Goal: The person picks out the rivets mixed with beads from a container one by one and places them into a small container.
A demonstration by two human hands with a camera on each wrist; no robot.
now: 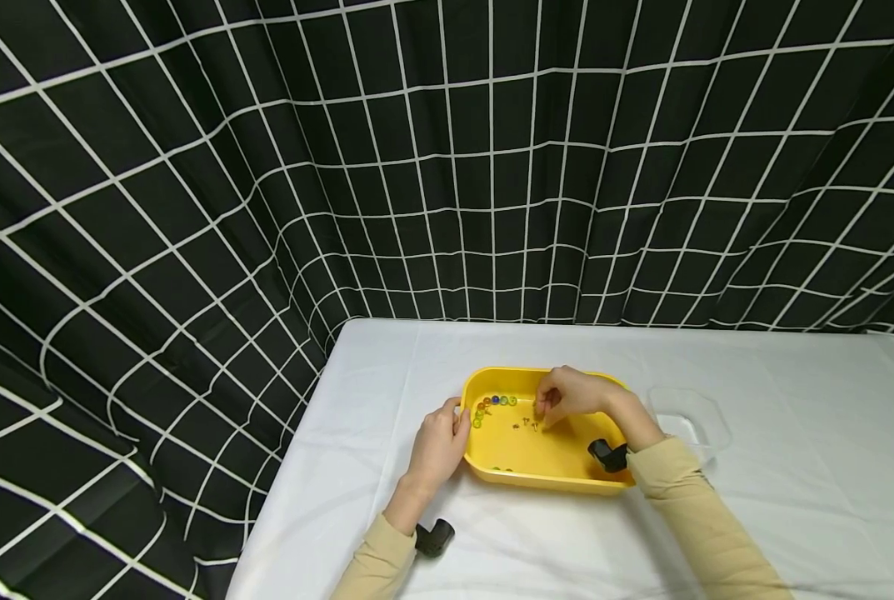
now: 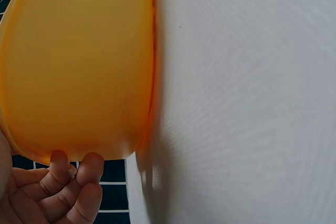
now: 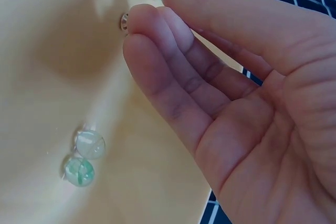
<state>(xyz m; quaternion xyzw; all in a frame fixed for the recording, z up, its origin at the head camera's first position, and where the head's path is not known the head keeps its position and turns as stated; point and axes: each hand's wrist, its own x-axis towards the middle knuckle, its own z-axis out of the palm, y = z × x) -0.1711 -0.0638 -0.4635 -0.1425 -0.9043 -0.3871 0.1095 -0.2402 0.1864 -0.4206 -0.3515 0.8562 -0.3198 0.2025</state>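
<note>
Currently, the left hand (image 1: 437, 443) clamps one yellow tray (image 1: 544, 481), one blue marble (image 1: 495, 400) inside; the right hand's (image 1: 571, 394) grip I cannot tell.

My left hand (image 1: 437, 446) grips the left end of the yellow tray (image 1: 540, 481), so that way in is blocked — and my right arm (image 1: 705, 517) crosses the right end, with a clear container (image 1: 705, 417) just beyond. Over the near rim there is room to pass. Inside, marbles (image 1: 495, 400) line the far-left corner; small gold pieces (image 1: 525, 422) lie mid-floor.
</note>
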